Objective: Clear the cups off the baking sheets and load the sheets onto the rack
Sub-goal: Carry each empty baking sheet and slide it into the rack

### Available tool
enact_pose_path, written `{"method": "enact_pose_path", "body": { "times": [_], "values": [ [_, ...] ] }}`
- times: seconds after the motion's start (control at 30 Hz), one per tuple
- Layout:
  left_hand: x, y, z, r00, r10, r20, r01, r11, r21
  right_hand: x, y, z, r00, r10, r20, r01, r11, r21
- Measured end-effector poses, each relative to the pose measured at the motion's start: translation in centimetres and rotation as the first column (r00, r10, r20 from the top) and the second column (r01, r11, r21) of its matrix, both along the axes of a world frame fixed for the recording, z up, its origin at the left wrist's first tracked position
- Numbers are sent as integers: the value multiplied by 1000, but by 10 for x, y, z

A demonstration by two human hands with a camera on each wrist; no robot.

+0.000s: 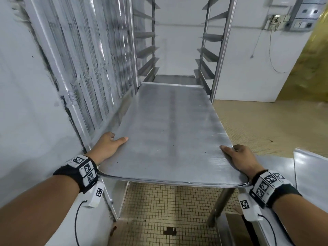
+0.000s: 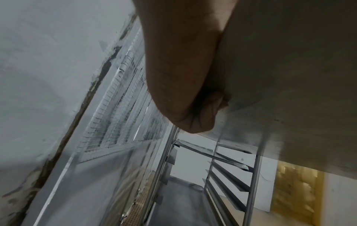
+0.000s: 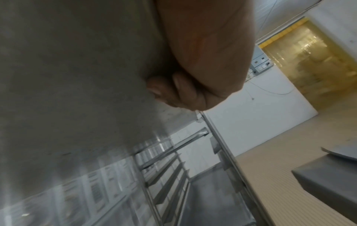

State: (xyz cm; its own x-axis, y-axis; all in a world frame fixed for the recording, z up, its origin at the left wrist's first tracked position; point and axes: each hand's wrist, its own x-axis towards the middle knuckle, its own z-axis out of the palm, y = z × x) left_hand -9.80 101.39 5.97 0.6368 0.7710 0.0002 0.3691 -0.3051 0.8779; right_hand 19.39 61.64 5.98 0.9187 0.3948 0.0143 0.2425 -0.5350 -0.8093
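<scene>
sheet at the rack mouth: the risks

the baking sheet (image 1: 170,132) is bare of cups and held level in the air, its far edge at the front of the rack (image 1: 215,55). the left hand (image 1: 108,145) and right hand (image 1: 241,159) each pinch a near corner, thumb on top and fingers curled under, as the wrist views show. judged from here, the danger is a skewed entry: if one far corner misses its ledge or lands a level off from the other, the sheet could jam or tip. gripped only at the near end, it may also sag and strike a rack post. another sheet (image 1: 310,167) lies on the counter (image 1: 276,163) at right.
</scene>
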Motion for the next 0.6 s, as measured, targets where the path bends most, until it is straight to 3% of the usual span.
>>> {"method": "enact_pose_path", "body": {
  "times": [0.6],
  "values": [
    [90, 79, -29, 1000, 13, -17, -13, 1000, 26, 49, 84, -7, 999, -34, 27, 37, 991, -125]
  ]
}}
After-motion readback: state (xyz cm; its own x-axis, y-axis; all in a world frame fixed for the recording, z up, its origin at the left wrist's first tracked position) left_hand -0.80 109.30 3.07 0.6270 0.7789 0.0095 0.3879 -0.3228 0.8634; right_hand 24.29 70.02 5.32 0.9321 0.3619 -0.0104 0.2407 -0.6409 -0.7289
